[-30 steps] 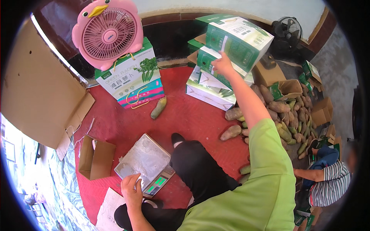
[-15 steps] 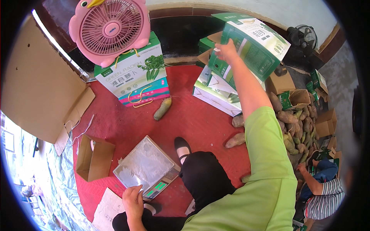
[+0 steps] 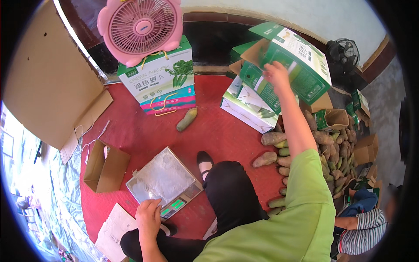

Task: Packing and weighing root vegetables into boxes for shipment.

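Observation:
My right hand point(image 3: 277, 76) reaches forward and grips the near edge of a green and white carton point(image 3: 301, 56) with raised flaps. This carton leans over a white carton point(image 3: 246, 107) on the red floor covering. My left hand point(image 3: 148, 217) is closed beside the near edge of a flat weighing scale point(image 3: 163, 177); the fingers pinch together, and a tiny pale bit shows at their tips, too small to name. The scale's plate is bare, and its display is lit green.
A pink fan point(image 3: 143, 28) stands on stacked gift cartons point(image 3: 157, 76), with a single radish point(image 3: 187, 119) beside them. Radishes point(image 3: 336, 148) are heaped at right, near a person in a striped shirt point(image 3: 364, 233). An open brown box point(image 3: 107, 168) stands left of the scale.
My right hand and the green and white carton have moved right and down together, toward me. The left hand stays by the scale, fingers still closed. My view has shifted slightly.

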Available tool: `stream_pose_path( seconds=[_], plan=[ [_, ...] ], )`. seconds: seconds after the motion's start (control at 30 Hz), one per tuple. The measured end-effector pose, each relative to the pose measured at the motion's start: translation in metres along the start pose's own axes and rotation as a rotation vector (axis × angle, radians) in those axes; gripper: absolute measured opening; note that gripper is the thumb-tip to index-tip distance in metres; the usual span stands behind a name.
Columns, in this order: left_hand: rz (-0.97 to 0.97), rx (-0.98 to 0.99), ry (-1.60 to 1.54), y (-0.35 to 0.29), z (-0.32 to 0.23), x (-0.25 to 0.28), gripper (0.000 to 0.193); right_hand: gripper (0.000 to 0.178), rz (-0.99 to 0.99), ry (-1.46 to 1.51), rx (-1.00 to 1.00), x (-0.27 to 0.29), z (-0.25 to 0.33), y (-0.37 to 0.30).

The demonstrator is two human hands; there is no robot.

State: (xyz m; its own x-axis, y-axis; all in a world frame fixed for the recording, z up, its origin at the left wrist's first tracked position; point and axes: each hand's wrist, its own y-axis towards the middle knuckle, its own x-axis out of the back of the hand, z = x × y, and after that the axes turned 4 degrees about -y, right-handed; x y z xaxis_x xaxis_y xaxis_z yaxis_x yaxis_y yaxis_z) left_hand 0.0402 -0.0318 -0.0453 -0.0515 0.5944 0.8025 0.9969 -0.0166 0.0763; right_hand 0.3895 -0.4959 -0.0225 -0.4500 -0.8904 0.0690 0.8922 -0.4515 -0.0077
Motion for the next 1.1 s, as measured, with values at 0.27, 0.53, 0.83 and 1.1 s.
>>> stream_pose_path(
  seconds=[0.27, 0.53, 0.83, 1.1],
  plan=[
    [-0.086, -0.029, -0.027, -0.015, -0.005, 0.013, 0.02, 0.029, -0.02, 0.082, 0.321, 0.046, 0.086, -0.077],
    [-0.182, 0.047, -0.031, -0.033, 0.002, 0.031, 0.02, 0.028, 0.175, 0.162, 0.461, 0.044, 0.169, -0.178],
    [-0.517, 0.074, 0.004, -0.041, 0.002, 0.052, 0.086, 0.024, 0.629, 0.322, 0.246, -0.018, 0.155, -0.217],
    [-0.453, 0.105, 0.139, -0.06, 0.026, 0.064, 0.059, 0.025, 0.986, 0.203, -0.185, -0.128, 0.089, -0.274]
  ],
)
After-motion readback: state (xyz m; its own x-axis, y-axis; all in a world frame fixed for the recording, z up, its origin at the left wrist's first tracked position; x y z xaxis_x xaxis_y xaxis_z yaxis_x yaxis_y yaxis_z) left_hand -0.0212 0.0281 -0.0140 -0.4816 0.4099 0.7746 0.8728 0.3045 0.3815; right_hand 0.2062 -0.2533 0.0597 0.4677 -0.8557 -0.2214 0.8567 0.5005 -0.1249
